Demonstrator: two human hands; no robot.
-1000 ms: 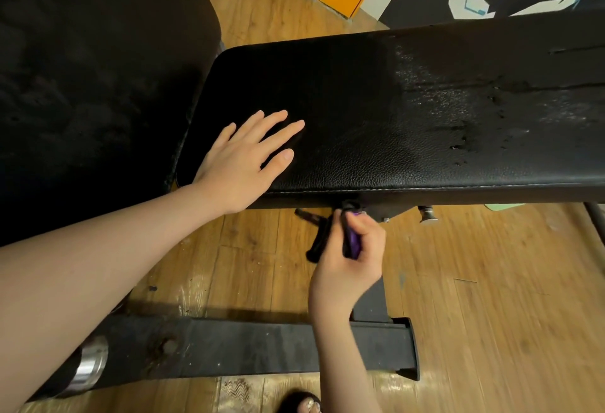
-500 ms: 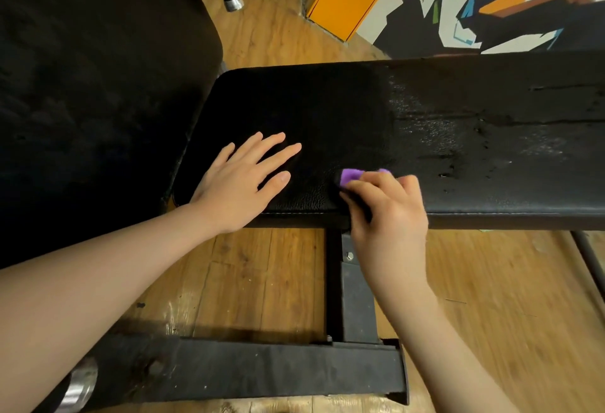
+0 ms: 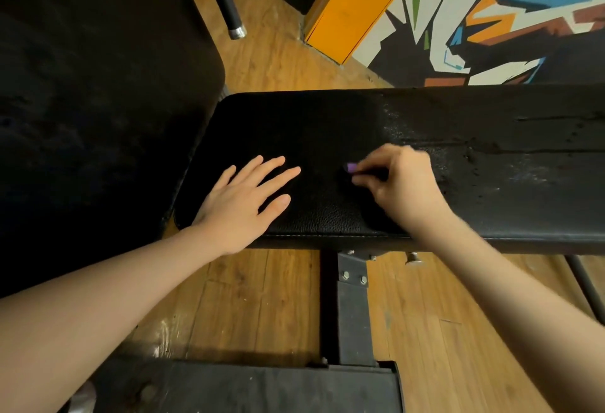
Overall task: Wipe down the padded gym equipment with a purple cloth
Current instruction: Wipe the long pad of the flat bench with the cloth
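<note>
Padded bench [image 3: 327, 128]: black, leather-grained, running left to right across my view. Its left end is rounded; its near edge carries a stitched seam. The right half of the surface is worn, with cracks and pale speckling.

Left hand [image 3: 244, 201]: lies flat on the pad close to the left end and the near edge, palm down, fingers straight and spread. It holds nothing.

Right hand [image 3: 401, 183]: rests on the pad just right of my left hand, the two apart. Fingers are curled and pinched on the purple cloth [image 3: 351, 167], of which only a small corner shows past my fingertips [image 3: 360, 179]. The rest of the cloth is hidden under the hand, and a darker patch sits beside the purple corner; it may be folded cloth or shadow, I cannot tell which. The cloth sits on the pad toward the near edge, about where smooth leather meets the worn part.

Frame [image 3: 352, 311]: a black metal post with bolts drops from beneath the near edge to a flat base bar [image 3: 248, 389] on the wooden floor [image 3: 262, 308].

Surroundings: a second large black pad [image 3: 91, 91] stands just beyond the bench's left end. A dark bar with a metal tip [image 3: 226, 0] lies beyond the far edge, next to an orange panel [image 3: 347, 10] and a painted wall [image 3: 491, 19].
</note>
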